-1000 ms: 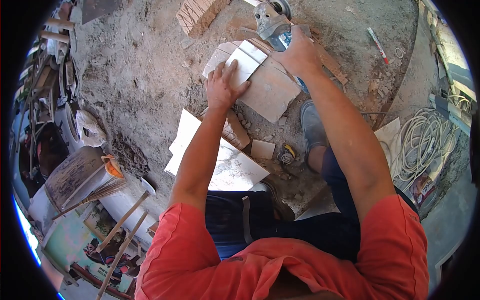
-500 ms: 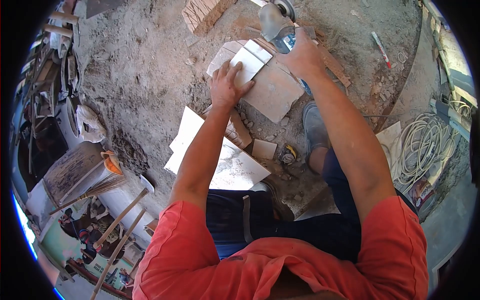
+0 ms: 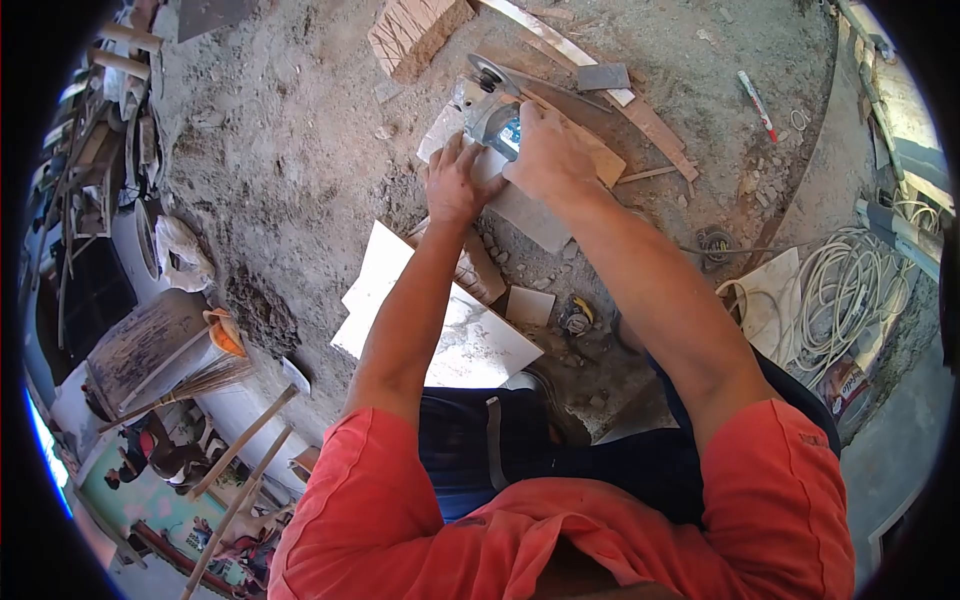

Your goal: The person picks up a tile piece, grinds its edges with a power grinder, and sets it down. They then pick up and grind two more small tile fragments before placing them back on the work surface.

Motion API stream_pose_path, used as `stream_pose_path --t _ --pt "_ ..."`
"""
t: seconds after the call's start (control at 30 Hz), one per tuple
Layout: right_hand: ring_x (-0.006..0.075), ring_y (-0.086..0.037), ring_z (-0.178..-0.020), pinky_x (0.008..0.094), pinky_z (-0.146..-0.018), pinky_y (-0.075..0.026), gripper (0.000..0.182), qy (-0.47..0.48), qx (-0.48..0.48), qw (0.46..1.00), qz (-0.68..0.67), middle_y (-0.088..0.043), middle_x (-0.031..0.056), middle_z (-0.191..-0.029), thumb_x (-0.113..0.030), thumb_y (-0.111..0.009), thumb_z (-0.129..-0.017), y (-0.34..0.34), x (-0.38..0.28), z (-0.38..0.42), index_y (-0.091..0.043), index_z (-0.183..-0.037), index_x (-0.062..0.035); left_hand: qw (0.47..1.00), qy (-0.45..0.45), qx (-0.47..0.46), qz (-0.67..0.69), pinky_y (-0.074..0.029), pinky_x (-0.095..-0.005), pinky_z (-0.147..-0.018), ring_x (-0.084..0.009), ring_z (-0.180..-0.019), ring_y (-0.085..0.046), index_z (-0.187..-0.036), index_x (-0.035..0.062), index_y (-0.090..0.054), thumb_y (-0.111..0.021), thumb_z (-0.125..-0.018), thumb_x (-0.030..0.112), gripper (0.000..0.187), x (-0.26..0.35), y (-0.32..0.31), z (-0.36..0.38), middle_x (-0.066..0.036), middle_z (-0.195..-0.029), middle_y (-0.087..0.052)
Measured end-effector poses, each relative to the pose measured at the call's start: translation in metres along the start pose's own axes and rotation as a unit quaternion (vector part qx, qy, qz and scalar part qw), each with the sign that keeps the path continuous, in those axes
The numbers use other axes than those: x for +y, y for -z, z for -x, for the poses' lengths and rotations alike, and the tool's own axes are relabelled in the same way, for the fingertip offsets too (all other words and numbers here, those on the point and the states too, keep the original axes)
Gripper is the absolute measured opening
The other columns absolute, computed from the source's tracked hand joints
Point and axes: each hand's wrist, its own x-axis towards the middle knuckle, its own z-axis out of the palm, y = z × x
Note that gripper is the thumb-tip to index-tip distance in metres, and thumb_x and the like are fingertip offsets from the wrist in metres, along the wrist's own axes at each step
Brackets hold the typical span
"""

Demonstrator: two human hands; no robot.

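Observation:
My right hand (image 3: 548,155) is wrapped round the body of an angle grinder (image 3: 492,118), whose round disc (image 3: 487,70) points up and away from me. The grinder sits over a white tile piece (image 3: 487,166), mostly hidden beneath it and my hands. My left hand (image 3: 458,182) rests with its fingers spread on the tile's near left side, close beside the grinder. Under both lies a flat stone slab (image 3: 535,218). Whether the disc touches the tile cannot be made out.
A grooved block (image 3: 415,38) lies beyond. Wood strips (image 3: 655,135) and a marker (image 3: 757,105) are on the right, with a coiled cable (image 3: 850,290) farther over. Large white tiles (image 3: 455,335) and a tape measure (image 3: 576,315) lie nearer my legs.
My right hand has moved left with the grinder, from beside the slab to over the white tile. My left hand stays nearly in place. The wood strips are now more exposed.

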Motion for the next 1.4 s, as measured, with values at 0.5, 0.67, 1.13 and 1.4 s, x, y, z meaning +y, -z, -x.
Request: stream_pose_path --t 0.5,0.67,1.13,1.4 --pt "0.0376 -0.068 -0.107 0.0468 -0.090 -0.054 0.056 0.024 0.002 0.999 -0.021 -0.060 0.0216 -0.122 -0.014 -0.070 -0.082 -0.021 -0.005 0.007 -0.046 -0.132 -0.0053 0.994 -0.071 0.077 0.016 -0.047 -0.0506 -0.087 -0.0422 -0.095 -0.058 -0.094 0.0011 -0.063 -0.066 -0.075 0.013 0.023 -0.012 -0.007 -0.002 -0.019 -0.094 -0.063" --pt "0.0375 -0.068 -0.107 0.0465 -0.092 -0.053 0.056 0.019 -0.004 0.999 -0.031 -0.061 0.0222 -0.121 -0.014 -0.070 -0.083 -0.022 -0.007 0.004 -0.046 -0.132 -0.0052 0.996 -0.048 0.066 0.022 -0.047 -0.0506 -0.086 -0.0422 -0.093 -0.058 -0.093 0.0007 -0.063 -0.063 -0.078 0.012 0.019 -0.005 -0.001 -0.001 -0.019 -0.092 -0.063" --pt "0.0379 -0.067 -0.109 0.0452 -0.092 -0.053 0.053 0.013 -0.010 0.999 -0.037 -0.062 0.0220 -0.120 -0.014 -0.072 -0.082 -0.025 -0.008 -0.001 -0.048 -0.129 -0.0050 0.994 0.005 0.102 0.041 -0.045 -0.0487 -0.088 -0.0407 -0.093 -0.058 -0.079 0.0003 -0.060 -0.062 -0.075 0.009 0.010 -0.004 -0.008 -0.005 -0.018 -0.087 -0.062" --pt "0.0356 -0.069 -0.106 0.0449 -0.091 -0.053 0.053 0.014 -0.002 0.999 -0.029 -0.063 0.0206 -0.119 -0.015 -0.072 -0.083 -0.029 -0.008 -0.003 -0.048 -0.129 -0.0049 0.994 0.017 0.092 0.048 -0.046 -0.0470 -0.091 -0.0413 -0.096 -0.058 -0.082 0.0000 -0.064 -0.063 -0.074 0.009 0.012 0.003 -0.002 -0.005 -0.017 -0.089 -0.064"
